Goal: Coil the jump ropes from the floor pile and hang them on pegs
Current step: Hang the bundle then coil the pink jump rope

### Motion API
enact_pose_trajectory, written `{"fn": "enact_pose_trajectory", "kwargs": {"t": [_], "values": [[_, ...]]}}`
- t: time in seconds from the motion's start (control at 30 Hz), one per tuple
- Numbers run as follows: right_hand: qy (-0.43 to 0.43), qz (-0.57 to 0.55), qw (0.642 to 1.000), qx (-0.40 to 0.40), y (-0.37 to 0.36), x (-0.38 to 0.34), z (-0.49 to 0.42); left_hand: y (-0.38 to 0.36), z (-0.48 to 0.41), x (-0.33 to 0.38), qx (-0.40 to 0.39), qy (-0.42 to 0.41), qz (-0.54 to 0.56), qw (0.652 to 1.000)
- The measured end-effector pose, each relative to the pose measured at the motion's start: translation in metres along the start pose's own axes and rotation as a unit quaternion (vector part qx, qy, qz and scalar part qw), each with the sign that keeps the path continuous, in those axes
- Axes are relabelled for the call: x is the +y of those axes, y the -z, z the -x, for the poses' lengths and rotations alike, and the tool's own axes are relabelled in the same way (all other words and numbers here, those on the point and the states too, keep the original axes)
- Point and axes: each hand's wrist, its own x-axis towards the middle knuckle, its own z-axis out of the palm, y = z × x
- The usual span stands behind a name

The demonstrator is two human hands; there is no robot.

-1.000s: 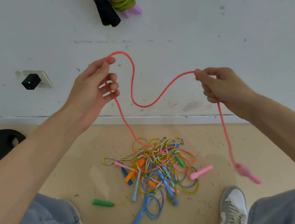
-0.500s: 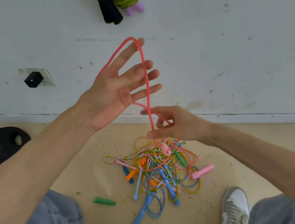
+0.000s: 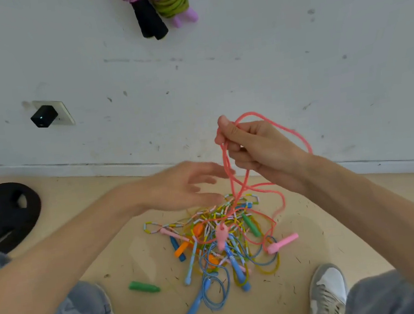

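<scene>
A scuffed white wall (image 3: 291,44) meets a tan floor (image 3: 92,221) ahead of you. Right of center, your right hand (image 3: 259,151) is curled around loops of the pink jump rope (image 3: 302,143). Its strands drop toward the tangled pile (image 3: 212,259) at lower center. One pink handle (image 3: 221,235) seems to dangle just over the pile, though that is hard to judge. Your left hand (image 3: 186,185), blurred, has its fingers spread and holds nothing, just left of the strands. Coiled ropes (image 3: 157,5) hang at the top edge.

pink rope (image 3: 250,113) looped aloft, tangled pile (image 3: 211,249) below
</scene>
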Motion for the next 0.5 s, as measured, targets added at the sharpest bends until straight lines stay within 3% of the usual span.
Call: {"fn": "enact_pose_trajectory", "kwargs": {"t": [0.1,0.27,0.33,0.5], "values": [[-0.007,-0.002,1.000,-0.014,0.000,-0.009,0.000,-0.022,-0.010,-0.003,0.049,-0.055,0.024,0.997],[-0.013,-0.062,0.998,-0.024,0.008,-0.020,0.001,-0.030,-0.013,-0.001,0.191,-0.056,0.082,0.977],[-0.015,-0.062,0.997,-0.036,0.006,-0.017,0.002,-0.031,-0.014,0.002,0.197,-0.079,0.075,0.974],[-0.020,-0.037,0.998,-0.053,-0.001,-0.005,0.003,-0.032,-0.016,-0.002,0.234,-0.099,-0.069,0.965]]}}
